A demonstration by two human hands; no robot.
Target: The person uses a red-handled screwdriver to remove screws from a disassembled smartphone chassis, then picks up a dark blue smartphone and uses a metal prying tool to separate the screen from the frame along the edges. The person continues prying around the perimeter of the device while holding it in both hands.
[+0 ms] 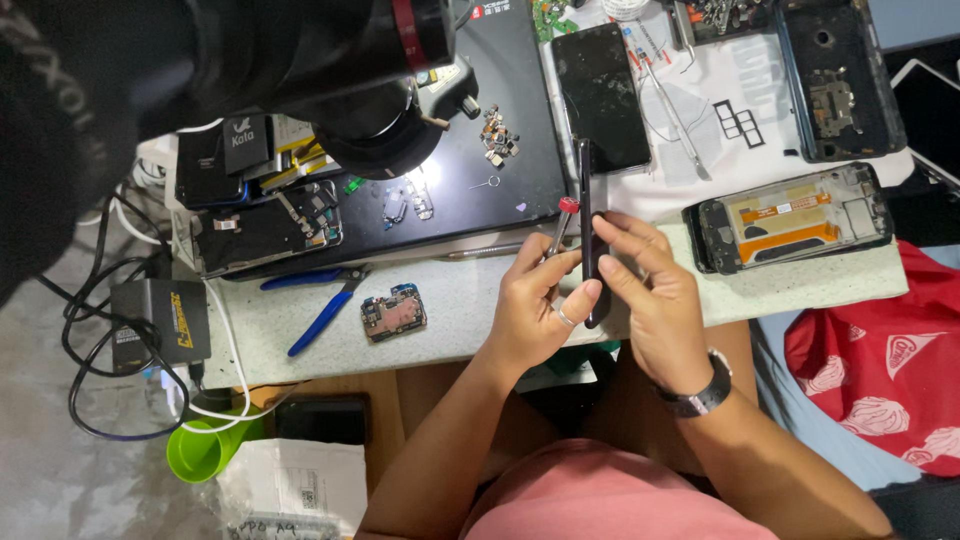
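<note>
Nearest the camera, pink-shirted lap, both forearms reaching forward to the table edge. Left hand (535, 305), ring on one finger, is closed around a thin metal screwdriver with a red cap (562, 226) and also props the slim black phone held on edge (590, 235) with its thumb low on the phone's side. Right hand (650, 300), dark wristwatch (702, 392) on the wrist, grips the phone's other side, fingers curled over its upper half. So the phone stands upright between the two hands, touching both, above the speckled pale green tabletop (440, 300).

Left of the hands: small blue-green circuit board (393, 314), blue-handled pliers (325, 310). Right: opened phone frame with orange flex cables (790, 218). Farther back: black flat phone screen (602, 95), metal tweezers (680, 125), dark microscope head (380, 110) top left.
</note>
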